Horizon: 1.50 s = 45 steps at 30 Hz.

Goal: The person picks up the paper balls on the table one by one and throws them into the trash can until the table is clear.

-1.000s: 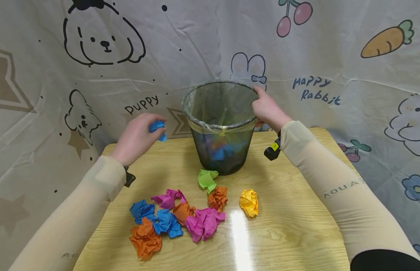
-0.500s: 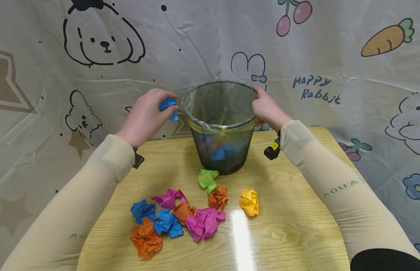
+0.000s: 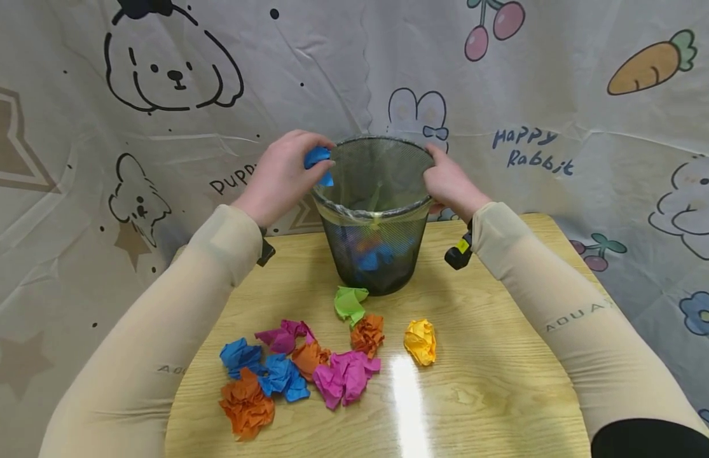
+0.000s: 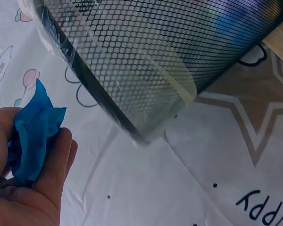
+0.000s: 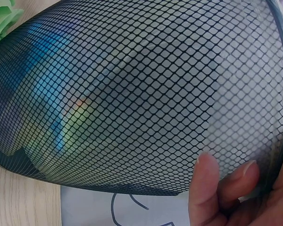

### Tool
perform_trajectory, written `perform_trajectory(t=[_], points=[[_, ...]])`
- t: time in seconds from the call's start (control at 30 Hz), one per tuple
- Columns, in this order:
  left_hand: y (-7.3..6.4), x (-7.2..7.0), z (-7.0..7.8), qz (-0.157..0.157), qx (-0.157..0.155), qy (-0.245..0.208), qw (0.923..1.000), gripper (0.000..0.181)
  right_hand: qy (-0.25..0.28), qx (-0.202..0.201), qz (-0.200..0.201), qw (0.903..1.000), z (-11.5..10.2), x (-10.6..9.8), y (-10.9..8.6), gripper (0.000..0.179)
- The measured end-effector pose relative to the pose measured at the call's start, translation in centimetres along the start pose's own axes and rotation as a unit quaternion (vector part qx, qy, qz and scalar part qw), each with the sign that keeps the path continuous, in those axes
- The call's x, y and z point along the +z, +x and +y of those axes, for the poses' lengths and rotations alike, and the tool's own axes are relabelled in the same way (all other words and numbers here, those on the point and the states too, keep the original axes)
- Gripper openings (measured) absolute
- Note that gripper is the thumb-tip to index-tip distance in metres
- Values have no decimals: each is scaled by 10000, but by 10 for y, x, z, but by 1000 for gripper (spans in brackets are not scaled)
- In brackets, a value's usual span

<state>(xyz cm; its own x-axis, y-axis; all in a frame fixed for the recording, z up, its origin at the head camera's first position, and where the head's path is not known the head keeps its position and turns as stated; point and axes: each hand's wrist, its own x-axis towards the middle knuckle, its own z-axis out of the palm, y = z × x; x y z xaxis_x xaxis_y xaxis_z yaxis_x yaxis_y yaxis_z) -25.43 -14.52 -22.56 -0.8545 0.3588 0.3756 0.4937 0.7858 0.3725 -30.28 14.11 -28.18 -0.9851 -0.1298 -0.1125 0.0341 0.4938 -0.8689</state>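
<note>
Between thumb and fingers, my left hand (image 3: 288,166) pinches a crumpled piece of blue paper (image 3: 318,157), right at the left rim of a black mesh wastebasket (image 3: 377,248). In the left wrist view the blue paper (image 4: 34,134) sits among the fingers, beside the basket's rim. My right hand (image 3: 453,184) grips the basket's right rim. Two of its fingertips (image 5: 206,172) rest against the outside of the mesh in the right wrist view. A clear liner covers the rim, and blue and orange paper shows through the wall near the bottom.
Crumpled paper balls lie in front of the basket: green (image 3: 350,304), yellow (image 3: 419,342), several orange, blue (image 3: 283,378) and magenta (image 3: 346,378). They rest on a wooden table (image 3: 474,381). A printed curtain (image 3: 343,57) hangs close behind the basket.
My left hand has moved up and to the right with the blue paper, from beside the basket to its left rim. My right hand and the basket have stayed in place.
</note>
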Motion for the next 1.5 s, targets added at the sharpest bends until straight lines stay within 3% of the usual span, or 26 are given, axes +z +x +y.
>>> perform_trajectory(t=[0.43, 0.7, 1.17, 1.5], points=[[26, 29, 22, -559, -9, 34, 9984, 32, 10, 10, -9, 10000, -2, 0, -1, 78], [30, 39, 27, -890, -55, 141, 9959, 33, 21, 1, -24, 10000, -2, 1, -2, 76], [25, 43, 25, -966, -140, 272, 9948, 41, 41, 27, -19, 10000, -1, 1, -1, 76], [22, 38, 18, -643, -166, 532, 9964, 51, 55, -5, -20, 10000, -1, 0, -2, 76]])
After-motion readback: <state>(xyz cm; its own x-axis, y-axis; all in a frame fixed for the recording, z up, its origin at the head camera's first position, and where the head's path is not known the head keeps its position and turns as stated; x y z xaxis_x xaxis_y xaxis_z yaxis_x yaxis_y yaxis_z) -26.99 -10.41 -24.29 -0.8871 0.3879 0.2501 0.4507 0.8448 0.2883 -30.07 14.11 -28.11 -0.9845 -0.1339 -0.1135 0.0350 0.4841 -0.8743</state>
